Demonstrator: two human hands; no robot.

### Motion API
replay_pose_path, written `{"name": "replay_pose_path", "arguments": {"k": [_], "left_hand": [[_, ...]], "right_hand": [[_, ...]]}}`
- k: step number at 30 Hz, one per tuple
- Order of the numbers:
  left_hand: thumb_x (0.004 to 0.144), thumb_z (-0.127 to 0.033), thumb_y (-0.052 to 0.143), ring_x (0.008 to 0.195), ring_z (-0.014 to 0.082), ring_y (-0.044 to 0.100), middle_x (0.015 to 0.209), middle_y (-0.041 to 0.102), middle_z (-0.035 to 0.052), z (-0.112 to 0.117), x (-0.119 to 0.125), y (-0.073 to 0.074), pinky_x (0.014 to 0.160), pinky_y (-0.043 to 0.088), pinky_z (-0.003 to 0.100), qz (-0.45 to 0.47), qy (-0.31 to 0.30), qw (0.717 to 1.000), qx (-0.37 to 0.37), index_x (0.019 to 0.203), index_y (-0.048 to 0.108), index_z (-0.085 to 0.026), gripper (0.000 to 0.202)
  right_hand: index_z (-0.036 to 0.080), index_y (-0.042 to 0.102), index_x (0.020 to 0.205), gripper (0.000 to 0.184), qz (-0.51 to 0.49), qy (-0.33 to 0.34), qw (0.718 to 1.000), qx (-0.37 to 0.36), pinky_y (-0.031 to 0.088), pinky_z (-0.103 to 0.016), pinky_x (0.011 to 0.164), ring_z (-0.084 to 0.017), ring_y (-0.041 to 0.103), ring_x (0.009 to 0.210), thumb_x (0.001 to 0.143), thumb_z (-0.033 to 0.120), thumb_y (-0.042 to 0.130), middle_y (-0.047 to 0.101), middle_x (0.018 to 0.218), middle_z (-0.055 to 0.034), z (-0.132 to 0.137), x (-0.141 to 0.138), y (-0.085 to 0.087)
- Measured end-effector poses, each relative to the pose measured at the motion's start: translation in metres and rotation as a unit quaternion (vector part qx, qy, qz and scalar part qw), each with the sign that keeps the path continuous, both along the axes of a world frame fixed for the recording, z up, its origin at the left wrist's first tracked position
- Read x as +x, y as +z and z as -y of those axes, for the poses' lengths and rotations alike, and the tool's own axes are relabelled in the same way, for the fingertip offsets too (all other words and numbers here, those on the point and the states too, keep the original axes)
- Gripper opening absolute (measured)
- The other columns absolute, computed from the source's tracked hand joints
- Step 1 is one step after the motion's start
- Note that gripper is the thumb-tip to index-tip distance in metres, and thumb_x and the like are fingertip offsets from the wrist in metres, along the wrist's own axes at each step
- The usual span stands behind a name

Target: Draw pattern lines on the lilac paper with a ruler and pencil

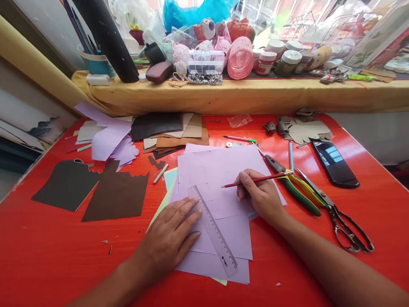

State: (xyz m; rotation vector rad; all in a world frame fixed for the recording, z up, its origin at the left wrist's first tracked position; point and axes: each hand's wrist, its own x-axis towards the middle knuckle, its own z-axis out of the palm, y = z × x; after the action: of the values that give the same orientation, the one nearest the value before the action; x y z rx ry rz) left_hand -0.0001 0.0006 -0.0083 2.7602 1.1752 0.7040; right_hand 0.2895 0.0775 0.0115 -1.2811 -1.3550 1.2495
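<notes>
My left hand (172,234) lies flat with its fingers stretched out, pressing a clear plastic ruler (213,232) onto a stack of pale lilac paper sheets (223,179) in the middle of the red table (47,247). My right hand (260,194) is closed round a thin red pencil (255,180), whose tip points left over the paper, just right of the ruler's upper end. The ruler runs diagonally from upper left to lower right.
Right of the paper lie green-and-yellow pliers (297,187), large scissors (338,213), a blue pencil (291,155) and a black phone (335,164). Dark brown leather pieces (115,196) lie at left, more sheets (166,128) at the back. A cluttered yellow-covered shelf (223,96) runs behind.
</notes>
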Motion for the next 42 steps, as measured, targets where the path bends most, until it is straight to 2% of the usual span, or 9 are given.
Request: {"name": "replay_pose_path", "arguments": {"k": [3, 8, 11, 18, 28, 42], "left_hand": [[0.115, -0.022, 0.052, 0.140, 0.0308, 0.060, 0.151, 0.069, 0.0145, 0.003, 0.006, 0.006, 0.119, 0.044, 0.046, 0.007, -0.017, 1.000, 0.014, 0.146, 0.066, -0.014, 0.035], [0.120, -0.039, 0.044, 0.128, 0.0302, 0.066, 0.140, 0.076, 0.0118, 0.003, 0.012, 0.009, 0.111, 0.047, 0.046, -0.022, -0.023, 0.999, 0.032, 0.145, 0.069, -0.018, 0.041], [0.120, -0.043, 0.042, 0.130, 0.0297, 0.066, 0.144, 0.075, 0.0111, 0.002, 0.011, 0.007, 0.112, 0.047, 0.045, -0.031, -0.030, 0.999, 0.032, 0.141, 0.071, -0.019, 0.043], [0.121, -0.039, 0.041, 0.140, 0.0310, 0.062, 0.152, 0.070, 0.0122, 0.005, 0.010, 0.001, 0.115, 0.048, 0.048, -0.017, -0.034, 0.999, -0.001, 0.141, 0.069, -0.016, 0.042], [0.118, -0.033, 0.048, 0.141, 0.0308, 0.064, 0.150, 0.071, 0.0138, 0.003, 0.006, 0.007, 0.113, 0.056, 0.047, -0.014, -0.060, 0.998, -0.022, 0.139, 0.069, -0.015, 0.035], [0.116, -0.029, 0.054, 0.148, 0.0308, 0.058, 0.157, 0.066, 0.0144, 0.010, 0.005, 0.001, 0.122, 0.051, 0.047, 0.003, -0.038, 0.998, -0.046, 0.148, 0.066, -0.016, 0.037]], "right_hand": [[0.022, 0.072, 0.082, 0.051, 0.003, 0.004, 1.000, 0.004, 0.042, -0.032, 0.058, -0.017, 0.058, 0.056, 0.106, 0.067, 0.065, 0.064, 0.058, 0.0011, 0.000, 0.000, 0.000], [0.022, 0.072, 0.082, 0.050, 0.007, 0.008, 1.000, 0.016, 0.042, -0.032, 0.057, -0.017, 0.057, 0.055, 0.107, 0.065, 0.065, 0.063, 0.059, 0.0016, 0.000, 0.000, 0.000], [0.022, 0.072, 0.081, 0.051, 0.007, 0.012, 1.000, 0.019, 0.043, -0.032, 0.058, -0.017, 0.057, 0.055, 0.107, 0.066, 0.065, 0.063, 0.060, 0.0019, 0.000, -0.002, 0.000], [0.022, 0.073, 0.082, 0.051, 0.028, 0.011, 0.999, 0.018, 0.042, -0.032, 0.060, -0.017, 0.059, 0.057, 0.108, 0.064, 0.064, 0.063, 0.061, 0.0019, 0.000, 0.000, -0.001], [0.022, 0.071, 0.082, 0.051, 0.033, 0.019, 0.999, 0.013, 0.043, -0.032, 0.060, -0.017, 0.056, 0.056, 0.108, 0.066, 0.064, 0.064, 0.059, 0.0017, 0.001, 0.000, 0.001], [0.022, 0.073, 0.082, 0.052, 0.022, 0.011, 1.000, 0.007, 0.042, -0.032, 0.058, -0.017, 0.059, 0.056, 0.106, 0.067, 0.067, 0.065, 0.061, 0.0014, 0.000, 0.001, 0.001]]}}
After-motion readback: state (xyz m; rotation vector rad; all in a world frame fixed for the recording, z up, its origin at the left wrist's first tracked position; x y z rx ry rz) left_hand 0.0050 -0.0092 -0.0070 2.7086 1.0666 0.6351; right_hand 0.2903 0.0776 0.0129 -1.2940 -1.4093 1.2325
